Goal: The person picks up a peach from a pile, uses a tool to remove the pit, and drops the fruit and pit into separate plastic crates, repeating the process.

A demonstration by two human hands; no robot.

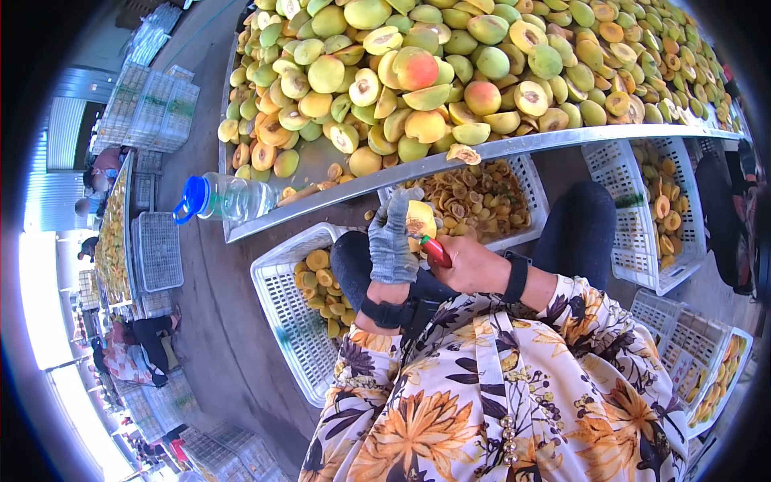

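Observation:
My left hand [393, 241], in a grey knit glove, is closed on a yellow fruit half [418, 217] above my lap. My bare right hand [470, 265] is wrapped round the red handle of a small tool [435, 251], whose tip meets the lower part of the fruit. The tip itself is too small to make out. Just beyond the hands, a fruit scrap [463, 154] rests on the metal table rim [482, 149]. Behind that rim lies a large heap of halved green and yellow fruit [418, 68].
A clear bottle with a blue cap [233, 198] stands at the table's left corner. White crates stand left [281, 281] and right [642, 217] of my legs, with a crate of scraps [474, 201] between. People work at another table [116, 241] at far left.

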